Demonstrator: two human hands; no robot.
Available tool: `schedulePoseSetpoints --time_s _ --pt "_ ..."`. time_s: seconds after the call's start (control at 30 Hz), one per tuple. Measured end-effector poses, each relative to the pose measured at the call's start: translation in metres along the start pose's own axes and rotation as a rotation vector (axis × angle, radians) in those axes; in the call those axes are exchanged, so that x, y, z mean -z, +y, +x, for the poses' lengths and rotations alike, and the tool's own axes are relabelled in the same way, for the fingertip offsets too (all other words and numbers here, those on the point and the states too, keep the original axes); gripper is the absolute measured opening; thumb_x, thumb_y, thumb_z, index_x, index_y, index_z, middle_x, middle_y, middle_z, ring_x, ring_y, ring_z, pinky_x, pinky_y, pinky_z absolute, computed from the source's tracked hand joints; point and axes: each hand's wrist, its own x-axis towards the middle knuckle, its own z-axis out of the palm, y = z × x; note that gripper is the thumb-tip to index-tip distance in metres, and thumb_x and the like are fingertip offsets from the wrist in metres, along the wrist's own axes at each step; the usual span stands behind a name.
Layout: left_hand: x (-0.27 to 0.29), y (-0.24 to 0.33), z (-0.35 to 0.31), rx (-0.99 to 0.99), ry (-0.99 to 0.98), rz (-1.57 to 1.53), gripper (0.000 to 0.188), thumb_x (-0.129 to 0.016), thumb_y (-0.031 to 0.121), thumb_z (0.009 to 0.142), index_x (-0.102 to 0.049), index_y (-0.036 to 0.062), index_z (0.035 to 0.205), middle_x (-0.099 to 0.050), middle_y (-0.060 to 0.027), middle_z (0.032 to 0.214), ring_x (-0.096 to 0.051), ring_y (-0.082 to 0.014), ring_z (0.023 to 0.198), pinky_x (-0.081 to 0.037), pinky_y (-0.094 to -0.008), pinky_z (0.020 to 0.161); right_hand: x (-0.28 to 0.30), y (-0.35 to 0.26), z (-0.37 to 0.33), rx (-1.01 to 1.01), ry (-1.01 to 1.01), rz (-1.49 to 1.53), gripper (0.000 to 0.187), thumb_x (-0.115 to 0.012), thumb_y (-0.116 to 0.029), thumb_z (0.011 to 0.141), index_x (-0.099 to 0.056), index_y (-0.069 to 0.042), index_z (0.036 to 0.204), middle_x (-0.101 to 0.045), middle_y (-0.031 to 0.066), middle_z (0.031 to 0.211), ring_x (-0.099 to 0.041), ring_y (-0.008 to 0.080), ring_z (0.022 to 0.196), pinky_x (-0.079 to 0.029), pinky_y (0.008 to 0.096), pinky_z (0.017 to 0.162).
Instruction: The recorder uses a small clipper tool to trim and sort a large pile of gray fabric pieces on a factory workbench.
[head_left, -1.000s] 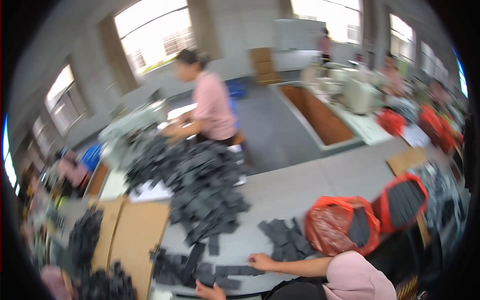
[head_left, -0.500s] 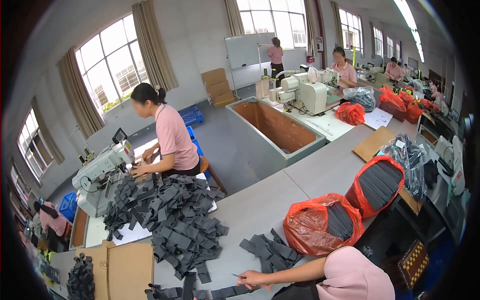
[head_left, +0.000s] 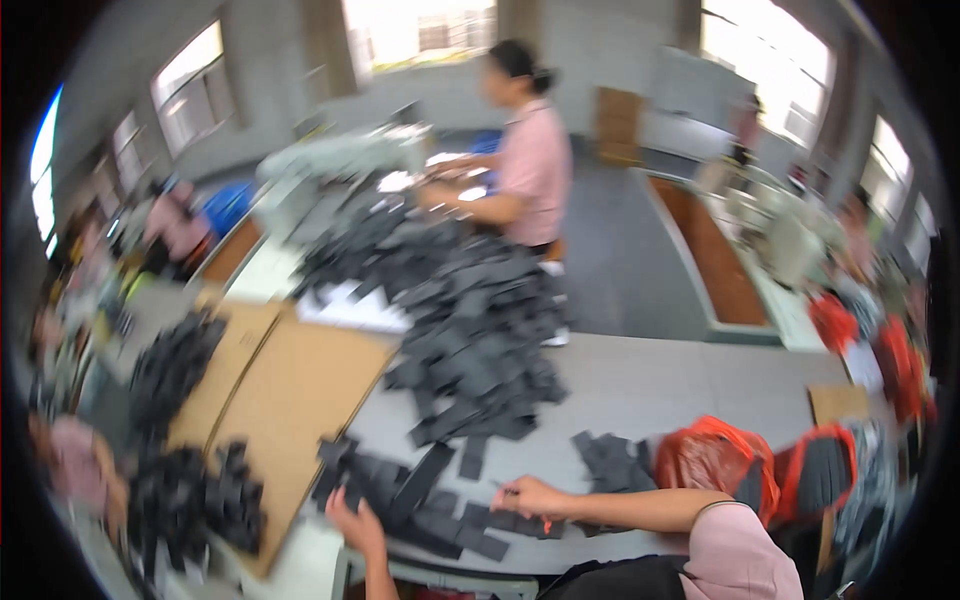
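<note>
My right hand [head_left: 533, 497] is closed around a small, thin pointed tool with an orange-red end; its exact kind is blurred. Under and beside that hand runs a row of dark grey fabric pieces [head_left: 485, 530] along the near table edge. To the left, my left hand [head_left: 358, 524] is raised with fingers stretched and apart, holding nothing that I can see. Just beyond its fingertips lies a loose bunch of dark fabric strips [head_left: 365, 475]. Farther off, a large heap of dark grey fabric pieces [head_left: 480, 330] spreads over the table.
Brown cardboard [head_left: 290, 380] covers the table's left, with dark fabric bundles [head_left: 185, 500] on it. Red plastic bags [head_left: 705, 455] of grey pieces stand at right. Across the heap, a co-worker [head_left: 535, 165] sits at a sewing machine [head_left: 330, 165]. Another person's pink sleeve [head_left: 80, 460] shows far left.
The view has swung to the left and blurred. My left hand has come up into sight beside the strips. My right hand still grips the pointed tool over the row of pieces.
</note>
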Motion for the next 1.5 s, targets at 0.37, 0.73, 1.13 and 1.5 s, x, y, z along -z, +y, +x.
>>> schedulePoseSetpoints --time_s 0.37,0.73,1.13,1.5 --pt "-0.001 -0.089 0.100 -0.079 -0.089 0.175 0.039 -0.057 0.004 0.078 -0.048 0.0023 0.116 -0.046 -0.0173 0.120 -0.043 -0.0348 0.113 -0.033 -0.0446 0.096 -0.088 -0.114 0.217 -0.044 -0.241 0.029 0.028 -0.048 -0.026 0.094 -0.059 -0.001 0.096 -0.047 -0.0012 0.052 -0.043 0.0055 0.040 -0.041 0.0226 0.041" --pt "-0.039 -0.141 0.130 0.009 -0.144 0.208 0.056 -0.059 0.020 0.081 -0.037 0.0027 0.130 -0.039 -0.0150 0.134 -0.030 -0.0317 0.129 -0.013 -0.0520 0.108 -0.063 -0.158 0.502 0.170 0.150 -0.631 0.017 -0.057 -0.018 0.082 -0.064 -0.005 0.090 -0.058 0.0034 0.070 -0.051 0.0112 0.049 -0.042 0.0279 0.045" --pt "-0.041 -0.141 0.138 0.072 -0.331 0.289 0.057 -0.064 0.025 0.077 -0.042 0.0093 0.127 -0.036 -0.0135 0.138 -0.029 -0.0315 0.130 -0.015 -0.0578 0.104 -0.059 -0.180 0.731 0.316 0.553 -1.145 0.058 -0.054 -0.028 0.082 -0.035 -0.032 0.137 -0.037 0.0211 0.133 -0.049 0.0396 0.112 -0.040 0.0453 0.094" --pt "-0.043 -0.136 0.145 0.052 -0.340 0.329 0.044 -0.059 0.022 0.079 -0.050 0.0075 0.119 -0.038 -0.0146 0.136 -0.031 -0.0339 0.129 -0.013 -0.0559 0.105 -0.045 -0.182 0.732 0.581 0.666 -1.408 0.021 -0.045 -0.010 0.084 -0.061 -0.002 0.093 -0.062 0.0191 0.099 -0.061 0.0379 0.091 -0.050 0.0466 0.076"
